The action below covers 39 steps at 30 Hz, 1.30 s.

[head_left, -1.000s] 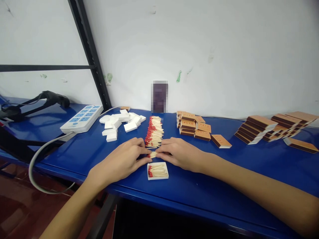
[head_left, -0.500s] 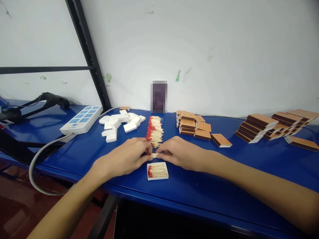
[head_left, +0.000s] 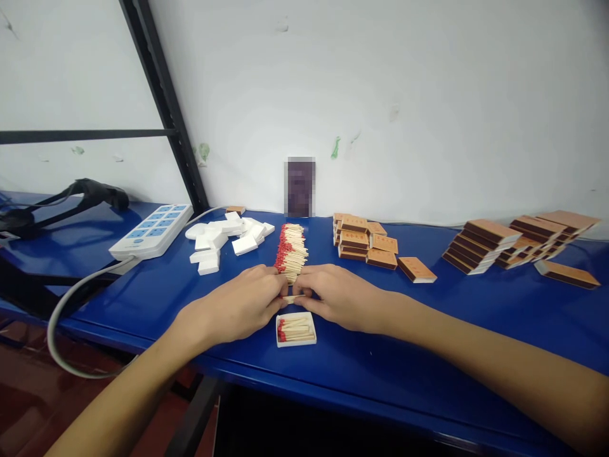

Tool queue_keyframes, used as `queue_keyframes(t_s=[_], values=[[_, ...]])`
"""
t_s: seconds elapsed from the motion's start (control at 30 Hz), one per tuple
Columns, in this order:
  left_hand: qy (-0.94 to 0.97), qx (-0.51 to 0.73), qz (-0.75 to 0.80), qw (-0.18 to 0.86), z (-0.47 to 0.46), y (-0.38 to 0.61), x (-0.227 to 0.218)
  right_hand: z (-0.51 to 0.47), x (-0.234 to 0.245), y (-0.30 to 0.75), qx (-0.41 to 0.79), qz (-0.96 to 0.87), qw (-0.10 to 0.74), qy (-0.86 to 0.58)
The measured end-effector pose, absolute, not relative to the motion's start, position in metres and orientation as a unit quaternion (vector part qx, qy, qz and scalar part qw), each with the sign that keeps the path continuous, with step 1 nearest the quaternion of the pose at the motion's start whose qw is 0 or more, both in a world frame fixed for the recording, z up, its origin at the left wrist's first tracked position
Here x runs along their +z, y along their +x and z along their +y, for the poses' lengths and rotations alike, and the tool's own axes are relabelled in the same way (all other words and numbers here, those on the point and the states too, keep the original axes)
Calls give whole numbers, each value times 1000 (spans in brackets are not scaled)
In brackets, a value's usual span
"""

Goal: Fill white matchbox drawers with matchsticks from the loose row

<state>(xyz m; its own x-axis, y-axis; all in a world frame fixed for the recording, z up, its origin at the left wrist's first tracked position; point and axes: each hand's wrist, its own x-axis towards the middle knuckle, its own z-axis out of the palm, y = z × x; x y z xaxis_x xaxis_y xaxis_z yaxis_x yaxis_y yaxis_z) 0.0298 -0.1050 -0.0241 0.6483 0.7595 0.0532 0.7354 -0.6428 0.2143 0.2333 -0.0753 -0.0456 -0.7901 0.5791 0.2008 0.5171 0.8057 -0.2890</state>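
Between my two hands lies a small bunch of matches (head_left: 290,300), pinched at both ends. My left hand (head_left: 240,303) closes on the red-head end, and my right hand (head_left: 340,295) closes on the plain end; how many matches they hold is hidden by the fingers. Just behind the fingertips a long row of loose matches (head_left: 292,247) stretches toward the wall, red heads to the left. Directly in front of the hands sits a white matchbox tray (head_left: 295,344), partly filled with matches lying flat, heads to the left.
White empty trays (head_left: 209,238) are heaped to the left, beside a power strip (head_left: 152,230) with its grey cable. Brown matchboxes (head_left: 354,238) are piled right of the match row. More matchboxes (head_left: 483,244) stand stacked farther right. The blue table's front edge (head_left: 333,389) runs nearby.
The view has shifted slightly, so everything sits a little left. My fingertips have drawn a bit closer together around the bunch of matches. The tray's contents look the same.
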Motion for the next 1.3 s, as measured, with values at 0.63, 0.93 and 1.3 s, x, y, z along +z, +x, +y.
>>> queue_keyframes(t_s=[0.63,0.93,1.3], values=[[892,78,442,56,-109,39,-26,-77,-43,232,76,-936,116,-324],[890,69,450,18,-114,43,-26,-83,-39,229,37,-937,92,-336],[896,47,442,8,-113,39,-29,-82,-40,230,26,-939,101,-328]])
